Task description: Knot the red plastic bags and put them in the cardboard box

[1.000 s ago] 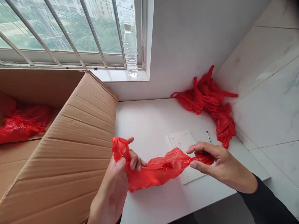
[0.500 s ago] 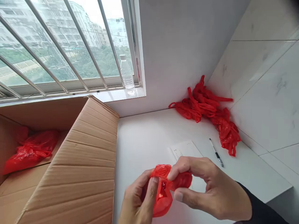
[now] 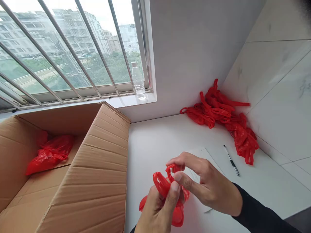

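A red plastic bag (image 3: 178, 216) is bunched up between my hands above the white tabletop (image 3: 145, 145). My left hand (image 3: 160, 207) is closed around the bag, its thumb pressed on the gathered plastic, with a looped handle standing up beside it. With thumb and fingers my right hand (image 3: 194, 181) pinches a second loop of the same bag. Parts of the bag bulge out below and to the left of my left hand. What the bag contains, if anything, is hidden.
A cardboard box (image 3: 97, 168) stands at left with a red bag (image 3: 51, 153) inside. More red plastic bags (image 3: 218, 113) are heaped in the back corner. A pen (image 3: 231, 160) and a partly covered paper sheet (image 3: 206, 155) lie on the table. A clear bottle (image 3: 138, 81) stands on the windowsill.
The bag has been turned and gathered, so two handle loops now stand up. My right hand has moved up and left. The view has shifted, showing more of the box.
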### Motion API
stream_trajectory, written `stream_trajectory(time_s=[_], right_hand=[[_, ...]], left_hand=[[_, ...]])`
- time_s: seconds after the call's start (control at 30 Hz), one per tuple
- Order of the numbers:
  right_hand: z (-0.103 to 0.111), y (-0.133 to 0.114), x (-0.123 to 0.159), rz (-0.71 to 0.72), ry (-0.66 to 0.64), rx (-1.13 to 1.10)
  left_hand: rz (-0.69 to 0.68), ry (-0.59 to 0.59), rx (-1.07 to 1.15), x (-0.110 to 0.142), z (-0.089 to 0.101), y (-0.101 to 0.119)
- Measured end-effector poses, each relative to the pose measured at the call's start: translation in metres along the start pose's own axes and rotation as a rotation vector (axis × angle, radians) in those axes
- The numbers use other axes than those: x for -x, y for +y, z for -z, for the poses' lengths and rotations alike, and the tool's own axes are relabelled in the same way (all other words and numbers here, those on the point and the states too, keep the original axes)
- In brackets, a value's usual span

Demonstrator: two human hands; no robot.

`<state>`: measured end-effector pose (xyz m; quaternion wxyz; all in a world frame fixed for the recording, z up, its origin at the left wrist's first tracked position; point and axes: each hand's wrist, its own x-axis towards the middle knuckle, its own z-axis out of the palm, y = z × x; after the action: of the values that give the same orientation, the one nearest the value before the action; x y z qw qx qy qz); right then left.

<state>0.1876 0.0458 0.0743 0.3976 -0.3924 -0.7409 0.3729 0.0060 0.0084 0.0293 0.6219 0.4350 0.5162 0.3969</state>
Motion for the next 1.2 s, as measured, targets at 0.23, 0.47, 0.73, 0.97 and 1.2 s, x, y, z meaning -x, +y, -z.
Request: stream_trajectory(time_s=[0.23, 0.47, 0.73, 0.97, 1.2], right_hand=[[-0.004, 0.004, 0.016, -0.146, -0.005, -0.137], [-0.022, 0.03, 0.005, -0.092, -0.099, -0.224], [-0.041, 0.068, 0.006, -0.388, -0.306, -0.459], [-0.039, 0.068, 0.004, -0.286, -0.162, -0.335], [-0.011, 0.095, 0.035, -0.405, 0.067, 0.133]], left_hand=[[0.046, -0.14, 0.25, -0.017, 0.018, 0.01], [-0.079, -0.324, -0.038, -0.016, 0.031, 0.012], [-0.809, 0.105, -0.62, -0.02, 0.028, -0.022], [-0.883, 0.126, -0.838, -0.022, 0.025, -0.037], [-0.856, 0.23, -1.02, 0.01, 0.062, -0.085]])
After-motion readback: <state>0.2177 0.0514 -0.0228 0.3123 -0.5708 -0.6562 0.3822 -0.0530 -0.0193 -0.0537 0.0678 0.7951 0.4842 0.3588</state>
